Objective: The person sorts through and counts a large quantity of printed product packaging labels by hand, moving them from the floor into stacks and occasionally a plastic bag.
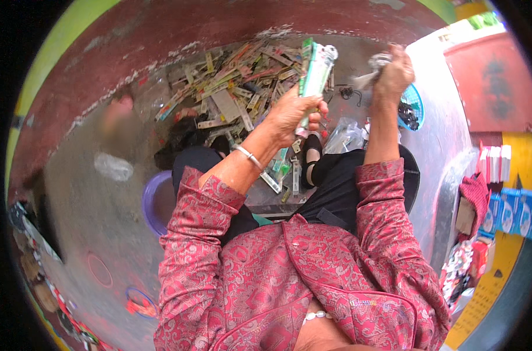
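Observation:
My left hand (296,112) is wrapped round a bundle of long, narrow green-and-white packages (318,69), raised upright above the floor. To the right and slightly higher, my right hand (396,75) is closed on a crumpled, whitish plastic wrapper (372,69); motion blurs its edges. Below and beyond the hands, a heap of similar flat, narrow packages (228,105) spreads over the floor. More narrow packages (271,181) lie between my feet.
A clear plastic bag (345,137) lies near my right knee. Beside it stands a blue basket (417,99) with black items. A purple basin (155,202) is by my left leg. Another plastic bag (114,167) is at left. Blue packs (514,213) sit far right.

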### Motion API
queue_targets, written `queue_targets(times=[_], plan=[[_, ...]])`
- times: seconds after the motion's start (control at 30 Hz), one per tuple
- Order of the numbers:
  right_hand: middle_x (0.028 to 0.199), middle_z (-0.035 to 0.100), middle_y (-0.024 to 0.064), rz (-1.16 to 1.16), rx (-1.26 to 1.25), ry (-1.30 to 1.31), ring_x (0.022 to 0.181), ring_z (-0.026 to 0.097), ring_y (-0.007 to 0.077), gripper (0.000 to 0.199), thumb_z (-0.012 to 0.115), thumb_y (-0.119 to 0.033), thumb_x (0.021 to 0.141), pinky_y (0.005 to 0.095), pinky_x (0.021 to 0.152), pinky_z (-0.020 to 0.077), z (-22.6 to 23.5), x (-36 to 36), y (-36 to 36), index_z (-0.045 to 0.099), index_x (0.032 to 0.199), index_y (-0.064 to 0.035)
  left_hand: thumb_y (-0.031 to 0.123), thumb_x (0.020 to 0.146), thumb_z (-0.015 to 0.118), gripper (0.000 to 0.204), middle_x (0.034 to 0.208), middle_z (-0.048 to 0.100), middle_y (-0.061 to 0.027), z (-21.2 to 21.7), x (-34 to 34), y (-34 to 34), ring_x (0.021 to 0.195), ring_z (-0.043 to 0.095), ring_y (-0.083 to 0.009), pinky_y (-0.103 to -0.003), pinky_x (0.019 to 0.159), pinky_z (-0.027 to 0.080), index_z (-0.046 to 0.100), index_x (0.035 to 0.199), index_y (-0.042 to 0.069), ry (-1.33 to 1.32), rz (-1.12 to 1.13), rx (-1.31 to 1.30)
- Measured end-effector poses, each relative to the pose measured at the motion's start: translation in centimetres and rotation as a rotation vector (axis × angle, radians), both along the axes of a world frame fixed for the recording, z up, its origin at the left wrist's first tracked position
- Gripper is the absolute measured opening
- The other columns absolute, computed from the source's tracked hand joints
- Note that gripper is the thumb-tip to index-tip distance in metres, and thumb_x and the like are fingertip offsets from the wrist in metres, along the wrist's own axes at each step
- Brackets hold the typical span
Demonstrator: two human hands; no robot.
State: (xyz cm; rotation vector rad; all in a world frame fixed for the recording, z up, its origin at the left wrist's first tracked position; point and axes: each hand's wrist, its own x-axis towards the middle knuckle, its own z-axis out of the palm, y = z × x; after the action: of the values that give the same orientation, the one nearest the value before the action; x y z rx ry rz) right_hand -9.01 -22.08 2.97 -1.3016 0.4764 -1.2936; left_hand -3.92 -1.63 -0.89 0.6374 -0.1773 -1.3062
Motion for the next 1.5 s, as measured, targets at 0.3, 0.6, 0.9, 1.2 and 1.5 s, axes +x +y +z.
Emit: queue_targets(times=[0.3, 0.6, 0.9, 1.2, 1.5], plan=[[0.074, 0.059, 0.0102, -0.335, -0.835, 0.394, 0.070, 0.057, 0.0274, 0.008, 0.061, -0.012, 0.074, 0.0336, 0.061, 0.0452, 0.1, 0.3, 0.8, 0.061, 0.078, -0.0049, 0.006, 0.082, 0.052, 0.041, 0.075, 0.053, -0.0048, 2.2, -2.6, 0.0, 0.047, 0.040, -0.0045, -0.017, 0.036, 0.033, 0.039, 0.120, 0.006, -0.124, -0.222, -0.058], [0.066, 0.056, 0.0015, 0.449, 0.151, 0.646, 0.055, 0.050, 0.0084, 0.037, 0.058, -0.036, 0.082, 0.0216, 0.049, 0.0397, 2.0, -2.8, 2.6, 0.062, 0.084, 0.0009, 0.015, 0.080, 0.061, 0.047, 0.075, 0.053, -0.0024, 2.1, -1.5, -0.4, 0.048, 0.037, -0.0025, -0.017, 0.042, 0.032, 0.040, 0.120, 0.005, -0.223, -0.056, -0.030], [0.082, 0.062, 0.0057, 0.826, 0.334, 0.606, 0.071, 0.058, 0.0105, 0.030, 0.064, -0.022, 0.079, 0.0249, 0.068, 0.0482, 3.0, -2.3, 4.7, 0.059, 0.096, 0.0009, 0.029, 0.085, 0.054, 0.044, 0.077, 0.056, -0.0035, 2.1, -0.9, 0.2, 0.059, 0.052, -0.0089, -0.023, 0.053, 0.046, 0.045, 0.115, -0.002, -0.245, -0.103, 0.002], [0.086, 0.062, 0.0059, 0.887, 0.262, 0.462, 0.074, 0.059, 0.0112, 0.023, 0.059, -0.014, 0.081, 0.0252, 0.070, 0.0480, 1.1, -1.9, 3.6, 0.059, 0.097, 0.0012, 0.037, 0.091, 0.037, 0.050, 0.105, 0.055, -0.0254, 3.3, -0.7, 0.6, 0.088, 0.060, -0.0283, -0.038, 0.071, 0.053, 0.040, 0.119, -0.003, -0.023, -0.147, -0.101], [0.076, 0.059, 0.0012, 0.700, -0.177, 0.847, 0.061, 0.051, 0.0081, 0.030, 0.056, -0.028, 0.085, 0.0199, 0.054, 0.0406, 1.4, -1.4, 4.2, 0.061, 0.087, 0.0014, 0.030, 0.091, 0.044, 0.030, 0.064, 0.055, -0.0035, 1.6, -0.4, 0.6, 0.045, 0.046, -0.0070, -0.019, 0.043, 0.040, 0.051, 0.094, 0.001, -0.188, 0.053, 0.069]])
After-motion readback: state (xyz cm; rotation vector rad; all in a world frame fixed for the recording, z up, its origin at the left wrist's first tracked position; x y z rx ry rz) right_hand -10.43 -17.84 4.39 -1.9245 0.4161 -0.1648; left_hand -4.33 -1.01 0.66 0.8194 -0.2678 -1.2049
